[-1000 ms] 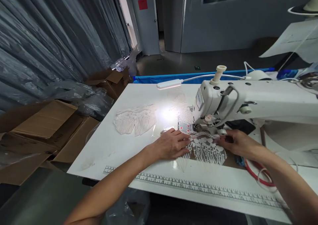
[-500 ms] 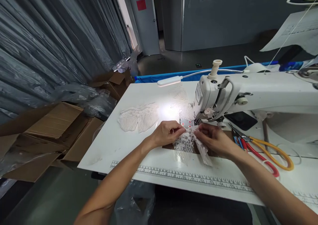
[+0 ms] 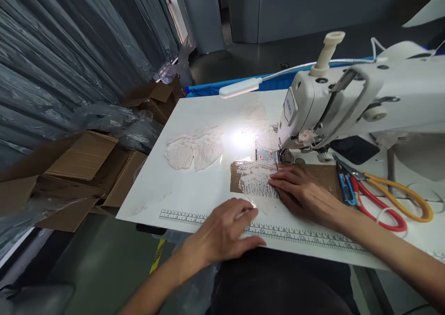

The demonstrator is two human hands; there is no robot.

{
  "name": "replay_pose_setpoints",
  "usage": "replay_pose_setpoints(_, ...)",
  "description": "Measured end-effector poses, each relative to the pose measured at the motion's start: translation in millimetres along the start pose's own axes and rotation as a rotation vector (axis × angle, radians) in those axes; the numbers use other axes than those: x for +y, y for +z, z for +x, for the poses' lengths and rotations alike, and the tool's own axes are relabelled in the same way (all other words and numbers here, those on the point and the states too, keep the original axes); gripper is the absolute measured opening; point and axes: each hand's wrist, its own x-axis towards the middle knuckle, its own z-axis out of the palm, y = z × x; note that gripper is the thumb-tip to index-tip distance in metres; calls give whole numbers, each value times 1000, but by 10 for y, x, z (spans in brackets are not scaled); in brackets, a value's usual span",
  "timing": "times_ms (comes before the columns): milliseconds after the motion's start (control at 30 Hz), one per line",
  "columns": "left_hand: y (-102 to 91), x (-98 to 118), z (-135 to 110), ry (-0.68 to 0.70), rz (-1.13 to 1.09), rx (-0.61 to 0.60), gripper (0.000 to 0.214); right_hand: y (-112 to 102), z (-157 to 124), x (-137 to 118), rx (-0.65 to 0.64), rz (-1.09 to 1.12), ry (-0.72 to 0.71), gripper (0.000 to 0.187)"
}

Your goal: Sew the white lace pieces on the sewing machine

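A white lace piece [image 3: 255, 181] lies on a brown card [image 3: 321, 175] in front of the white sewing machine [image 3: 333, 106]. My right hand [image 3: 301, 192] rests flat on the right edge of that lace, fingers stretched out. My left hand [image 3: 222, 234] lies at the table's front edge over the printed ruler [image 3: 295, 235], fingers loosely curled and pressed down, and nothing shows in it. More lace pieces [image 3: 194, 150] lie to the left under the lamp's glare.
A gooseneck lamp [image 3: 239, 87] shines on the white table [image 3: 167, 185]. Yellow-handled scissors [image 3: 399, 192], red-handled scissors [image 3: 378, 211] and blue snips [image 3: 344, 185] lie right of the card. Open cardboard boxes [image 3: 73, 176] and plastic bags stand on the floor at left.
Both hands let go of the lace they held near the needle. The lace now lies flat on the card, my right hand pressing it. My left hand has pulled back to the front edge.
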Motion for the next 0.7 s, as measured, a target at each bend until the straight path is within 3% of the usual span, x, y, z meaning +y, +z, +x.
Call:
replay_pose_setpoints(67,96,132,-127,40,102,1,52,48,-3,37,-7,-64,-24,32)
replay_pose_setpoints(200,336,401,-290,164,221,26,3,71,14,122,38,-84,-31,32)
replay_pose_setpoints(300,450,617,-317,290,109,-76,28,51,3,166,72,-4,-9,33)
replay_pose_setpoints(400,358,661,-227,299,-14,-137,35,10,-10,202,143,173,77,34)
replay_pose_setpoints(500,106,407,-12,190,-74,-19,42,-24,-13,241,237,306,239,33)
replay_pose_setpoints(567,-33,127,177,143,-17,32,29,-27,-12,258,264,334,301,30)
replay_pose_setpoints(633,-79,-152,368,156,0,-79,15,-17,-9,260,274,340,300,28)
replay_pose_setpoints(700,-31,-366,523,203,-53,-156,17,-2,-6,249,280,344,291,26)
